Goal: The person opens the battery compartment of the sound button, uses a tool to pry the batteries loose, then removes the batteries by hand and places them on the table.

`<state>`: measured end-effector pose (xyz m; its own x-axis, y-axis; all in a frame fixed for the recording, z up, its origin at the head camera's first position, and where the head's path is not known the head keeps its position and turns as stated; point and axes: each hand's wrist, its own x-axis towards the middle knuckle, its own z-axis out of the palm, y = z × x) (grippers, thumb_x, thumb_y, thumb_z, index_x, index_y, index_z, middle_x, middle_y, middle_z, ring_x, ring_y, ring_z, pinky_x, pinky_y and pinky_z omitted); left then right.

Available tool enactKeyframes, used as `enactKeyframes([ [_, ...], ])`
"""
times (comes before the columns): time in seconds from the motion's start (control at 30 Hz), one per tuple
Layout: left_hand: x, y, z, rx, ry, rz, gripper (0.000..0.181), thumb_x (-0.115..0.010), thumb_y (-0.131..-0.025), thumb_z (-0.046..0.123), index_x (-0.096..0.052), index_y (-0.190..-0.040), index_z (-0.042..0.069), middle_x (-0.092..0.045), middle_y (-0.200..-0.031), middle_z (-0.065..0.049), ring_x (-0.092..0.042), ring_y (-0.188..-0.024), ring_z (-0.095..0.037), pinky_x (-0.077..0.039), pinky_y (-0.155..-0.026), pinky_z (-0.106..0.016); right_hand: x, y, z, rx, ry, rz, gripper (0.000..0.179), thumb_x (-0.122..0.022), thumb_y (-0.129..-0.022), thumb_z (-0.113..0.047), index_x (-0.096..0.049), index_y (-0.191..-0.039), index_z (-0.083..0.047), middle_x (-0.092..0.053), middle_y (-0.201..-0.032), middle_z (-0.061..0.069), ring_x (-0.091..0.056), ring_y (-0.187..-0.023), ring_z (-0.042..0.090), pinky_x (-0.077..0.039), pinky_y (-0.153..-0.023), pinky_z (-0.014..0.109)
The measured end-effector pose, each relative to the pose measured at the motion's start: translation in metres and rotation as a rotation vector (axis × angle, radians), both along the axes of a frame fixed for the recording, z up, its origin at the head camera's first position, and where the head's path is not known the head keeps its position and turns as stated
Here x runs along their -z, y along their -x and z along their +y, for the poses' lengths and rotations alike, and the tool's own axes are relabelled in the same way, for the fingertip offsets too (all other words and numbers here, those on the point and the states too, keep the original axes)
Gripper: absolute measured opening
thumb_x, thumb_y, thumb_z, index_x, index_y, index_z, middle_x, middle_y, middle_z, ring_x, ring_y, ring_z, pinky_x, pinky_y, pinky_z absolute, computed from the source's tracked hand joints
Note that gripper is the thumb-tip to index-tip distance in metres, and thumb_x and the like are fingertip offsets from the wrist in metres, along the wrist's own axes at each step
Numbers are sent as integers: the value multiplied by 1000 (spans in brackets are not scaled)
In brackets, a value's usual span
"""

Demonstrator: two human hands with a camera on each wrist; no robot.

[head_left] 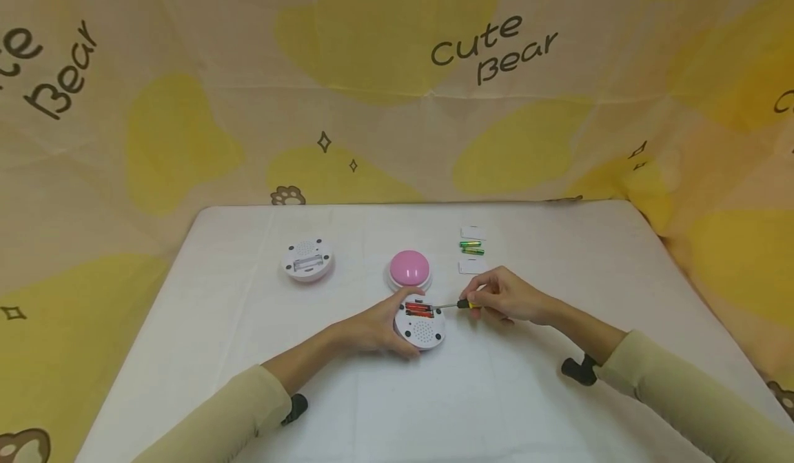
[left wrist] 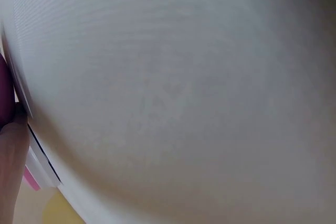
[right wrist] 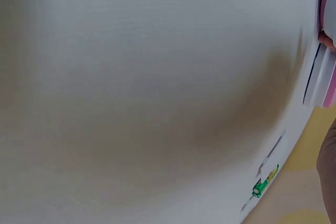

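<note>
My left hand (head_left: 372, 326) grips the side of a round white device (head_left: 423, 335), turned so its underside with speaker holes faces up. Red batteries (head_left: 418, 309) lie in its uncovered compartment. From the right, my right hand (head_left: 505, 296) pinches a small screwdriver (head_left: 464, 304) by its black-and-yellow handle. The metal tip reaches the right end of the batteries; whether it touches them I cannot tell. In the left wrist view only part of the left hand (left wrist: 12, 163) shows at the edge. The right wrist view catches a sliver of the right hand (right wrist: 328, 169).
Just behind the held device stands a pink-domed button (head_left: 409, 269) on a white base. Another such device (head_left: 305, 251) lies upside down at left, its battery slot bare. Green batteries (head_left: 471, 244) lie at back right between two white covers (head_left: 473, 232).
</note>
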<state>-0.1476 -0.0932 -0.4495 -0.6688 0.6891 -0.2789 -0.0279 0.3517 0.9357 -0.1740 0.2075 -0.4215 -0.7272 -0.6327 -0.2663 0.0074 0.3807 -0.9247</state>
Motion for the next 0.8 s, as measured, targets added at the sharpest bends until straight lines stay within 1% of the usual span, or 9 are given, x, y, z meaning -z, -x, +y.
enactKeyframes([
  [0.2,0,0,0,6,-11,4,103,-88,-74,12,-24,-154,21,-53,-132,2,-52,-115,-18,-34,-108,-42,3,-2,3,10,25,-21,21,-56,-102,-14,-68,-109,1,-65,-85,32,-37,-42,12,-32,-40,20],
  [0.43,-1,0,-1,5,-6,0,104,-88,-74,12,-23,-155,22,-53,-132,3,-52,-114,-18,-35,-107,-42,5,-1,4,9,15,-5,22,-56,-102,-16,-68,-107,1,-64,-83,32,-36,-43,13,-32,-40,20],
  [0.8,-1,0,-1,6,-17,-8,104,-88,-74,11,-23,-155,21,-54,-131,4,-53,-113,-17,-35,-108,-41,2,0,5,-1,3,6,21,-55,-102,-15,-68,-109,0,-65,-84,30,-38,-43,15,-34,-41,20],
])
